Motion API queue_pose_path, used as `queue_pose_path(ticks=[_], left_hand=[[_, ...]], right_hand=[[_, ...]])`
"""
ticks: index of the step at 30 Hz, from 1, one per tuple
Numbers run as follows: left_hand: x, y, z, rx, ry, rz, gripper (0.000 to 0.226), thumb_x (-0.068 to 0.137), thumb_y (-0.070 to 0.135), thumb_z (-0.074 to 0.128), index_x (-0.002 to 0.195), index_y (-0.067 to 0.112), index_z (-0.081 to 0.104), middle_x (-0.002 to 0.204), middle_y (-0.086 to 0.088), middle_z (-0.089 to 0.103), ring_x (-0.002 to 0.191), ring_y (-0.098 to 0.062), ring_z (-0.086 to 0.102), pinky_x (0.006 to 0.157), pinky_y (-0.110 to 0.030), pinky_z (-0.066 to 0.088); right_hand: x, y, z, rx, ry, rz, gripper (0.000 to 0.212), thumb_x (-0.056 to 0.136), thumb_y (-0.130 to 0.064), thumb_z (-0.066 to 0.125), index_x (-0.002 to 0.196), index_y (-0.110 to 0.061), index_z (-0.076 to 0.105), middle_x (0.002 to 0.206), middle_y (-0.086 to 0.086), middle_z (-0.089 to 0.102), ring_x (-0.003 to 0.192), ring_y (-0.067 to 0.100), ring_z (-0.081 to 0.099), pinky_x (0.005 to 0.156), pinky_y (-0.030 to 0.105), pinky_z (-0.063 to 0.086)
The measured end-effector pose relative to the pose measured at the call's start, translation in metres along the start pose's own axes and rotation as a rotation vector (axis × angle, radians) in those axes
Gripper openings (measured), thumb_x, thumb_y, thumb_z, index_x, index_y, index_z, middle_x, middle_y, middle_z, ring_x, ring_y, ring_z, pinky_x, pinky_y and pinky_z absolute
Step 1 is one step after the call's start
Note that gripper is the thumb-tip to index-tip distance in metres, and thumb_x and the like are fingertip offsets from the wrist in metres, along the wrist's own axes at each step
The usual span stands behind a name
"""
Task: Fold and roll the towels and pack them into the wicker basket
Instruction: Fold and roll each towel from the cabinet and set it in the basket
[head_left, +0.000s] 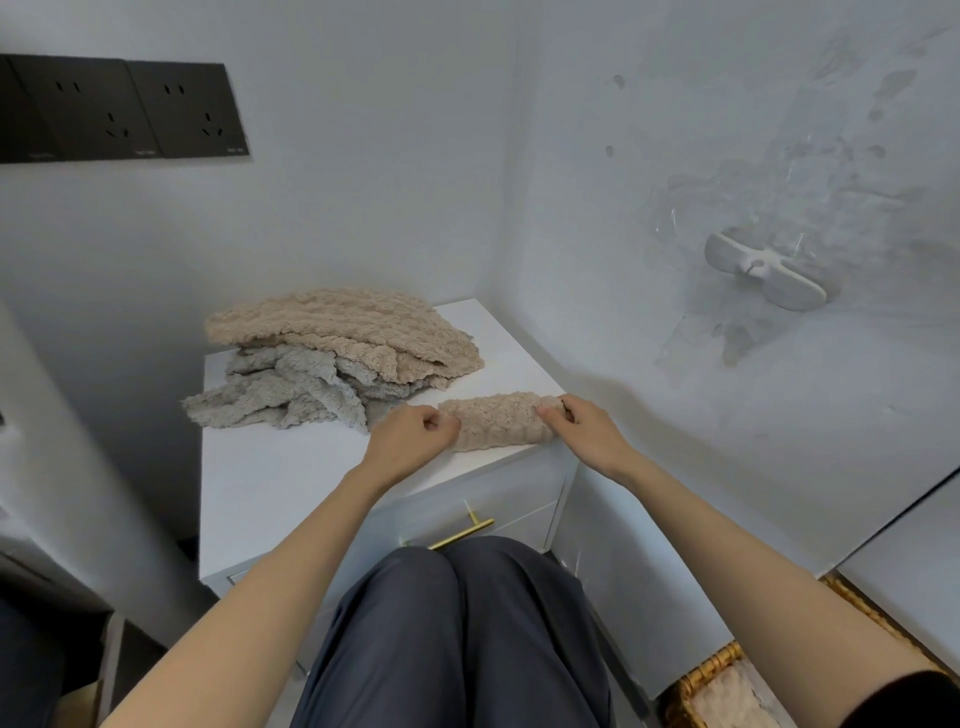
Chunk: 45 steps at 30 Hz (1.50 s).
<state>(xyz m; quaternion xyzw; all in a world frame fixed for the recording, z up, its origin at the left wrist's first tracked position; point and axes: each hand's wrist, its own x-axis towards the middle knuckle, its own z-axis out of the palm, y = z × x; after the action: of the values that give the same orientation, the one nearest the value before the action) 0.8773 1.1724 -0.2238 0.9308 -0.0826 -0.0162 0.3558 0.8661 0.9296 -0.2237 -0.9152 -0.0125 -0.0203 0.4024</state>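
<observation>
White cabinet top (270, 467) sits in a corner of plain white walls, centre of frame. Rolled beige towel (498, 418) lies crosswise on it, at the right front edge, flat on the surface.

Left hand (410, 436) is at the roll's left end, fingers curled in and pinching the cloth there. Right hand (587, 428) is at the roll's right end, thumb and fingers curled round it. Both forearms reach in from the bottom of the frame.

Behind the roll, toward the upper left of the cabinet top, is a loose pile. A beige towel (343, 327) lies crumpled on top of a grey towel (280, 389). The grey one spreads out to the left edge of the surface. The pile is near the roll; can't tell if they touch.

Wicker basket (701, 675) is in the lower right corner, on the floor beside the cabinet, partly hidden by the right arm. Some pale cloth shows inside, too blurred to tell more.

Black wall sockets (119, 109) are at upper left. A white wall hook (763, 270) is on the right wall. A brass drawer handle (462, 530) is on the cabinet front, just above the person's dark trousers (457, 634) at bottom centre.
</observation>
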Motion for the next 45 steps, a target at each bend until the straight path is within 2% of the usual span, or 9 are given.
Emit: queue_pose_path(ticks=[15, 18, 21, 23, 27, 31, 38, 42, 45], left_hand=[[0.003, 0.010, 0.010, 0.095, 0.059, -0.172, 0.046, 0.092, 0.036, 0.045, 0.054, 0.015, 0.033, 0.051, 0.000, 0.037, 0.053, -0.025, 0.044, 0.052, -0.027, 0.026], [0.003, 0.014, 0.008, 0.109, 0.045, -0.184, 0.046, 0.092, 0.036, 0.044, 0.058, 0.006, 0.048, 0.069, -0.015, 0.058, 0.081, -0.033, 0.061, 0.071, -0.035, 0.046], [0.004, 0.014, 0.010, 0.134, 0.053, -0.188, 0.048, 0.093, 0.037, 0.043, 0.081, -0.007, 0.059, 0.097, -0.022, 0.064, 0.095, -0.037, 0.061, 0.087, -0.041, 0.046], [0.004, 0.013, 0.012, 0.144, 0.050, -0.184, 0.047, 0.093, 0.037, 0.043, 0.065, 0.001, 0.054, 0.099, -0.023, 0.064, 0.096, -0.038, 0.061, 0.089, -0.043, 0.046], [0.008, 0.011, 0.012, 0.161, 0.051, -0.210, 0.052, 0.092, 0.041, 0.043, 0.096, -0.008, 0.062, 0.106, -0.024, 0.065, 0.099, -0.037, 0.061, 0.090, -0.041, 0.045], [0.008, 0.012, 0.013, 0.173, 0.045, -0.229, 0.053, 0.092, 0.042, 0.041, 0.103, -0.005, 0.063, 0.107, -0.021, 0.066, 0.100, -0.035, 0.061, 0.093, -0.042, 0.045], [0.007, 0.017, 0.012, 0.210, 0.056, -0.223, 0.052, 0.092, 0.042, 0.043, 0.099, -0.006, 0.064, 0.102, -0.020, 0.067, 0.095, -0.034, 0.063, 0.082, -0.037, 0.047], [0.005, 0.019, 0.012, 0.203, 0.076, -0.241, 0.052, 0.093, 0.043, 0.043, 0.123, 0.001, 0.048, 0.107, -0.017, 0.066, 0.102, -0.033, 0.061, 0.093, -0.043, 0.046], [0.002, 0.019, 0.010, 0.193, 0.060, -0.242, 0.044, 0.093, 0.044, 0.043, 0.118, 0.008, 0.049, 0.110, -0.010, 0.064, 0.105, -0.029, 0.058, 0.097, -0.044, 0.043]], right_hand=[[0.016, -0.012, 0.032, -0.499, 0.262, 0.103, 0.039, 0.101, -0.043, 0.032, 0.091, -0.013, 0.054, 0.081, 0.008, 0.065, 0.084, 0.031, 0.059, 0.069, 0.035, 0.034], [0.017, -0.015, 0.035, -0.693, 0.304, 0.102, 0.037, 0.102, -0.042, 0.032, 0.104, -0.011, 0.051, 0.092, 0.008, 0.065, 0.093, 0.028, 0.055, 0.069, 0.034, 0.032], [0.016, -0.020, 0.032, -0.680, 0.378, -0.034, 0.020, 0.099, -0.025, 0.042, 0.110, -0.011, 0.052, 0.106, 0.006, 0.058, 0.100, 0.025, 0.049, 0.075, 0.034, 0.036], [0.013, -0.028, 0.038, -0.618, 0.408, -0.241, 0.021, 0.095, -0.011, 0.048, 0.112, -0.010, 0.059, 0.111, 0.006, 0.061, 0.102, 0.025, 0.053, 0.081, 0.034, 0.039], [0.001, -0.046, 0.068, -0.579, 0.306, -0.502, 0.025, 0.096, -0.015, 0.050, 0.116, -0.008, 0.064, 0.111, 0.008, 0.067, 0.105, 0.027, 0.060, 0.092, 0.035, 0.043], [-0.001, -0.033, 0.078, -0.685, 0.152, -0.421, 0.041, 0.104, -0.031, 0.029, 0.140, -0.021, 0.046, 0.141, 0.001, 0.050, 0.132, 0.022, 0.043, 0.117, 0.037, 0.018], [0.001, -0.013, 0.058, -0.650, 0.111, -0.325, 0.044, 0.104, -0.032, 0.023, 0.146, -0.029, 0.035, 0.143, 0.001, 0.045, 0.132, 0.019, 0.038, 0.116, 0.033, 0.016], [0.002, 0.001, 0.041, -0.558, -0.002, -0.251, 0.046, 0.105, -0.030, 0.018, 0.149, -0.025, 0.027, 0.152, 0.004, 0.034, 0.139, 0.018, 0.027, 0.116, 0.029, 0.014], [0.001, 0.001, 0.039, -0.536, -0.048, -0.243, 0.047, 0.105, -0.029, 0.017, 0.151, -0.022, 0.023, 0.154, 0.006, 0.029, 0.141, 0.019, 0.022, 0.117, 0.027, 0.008]])
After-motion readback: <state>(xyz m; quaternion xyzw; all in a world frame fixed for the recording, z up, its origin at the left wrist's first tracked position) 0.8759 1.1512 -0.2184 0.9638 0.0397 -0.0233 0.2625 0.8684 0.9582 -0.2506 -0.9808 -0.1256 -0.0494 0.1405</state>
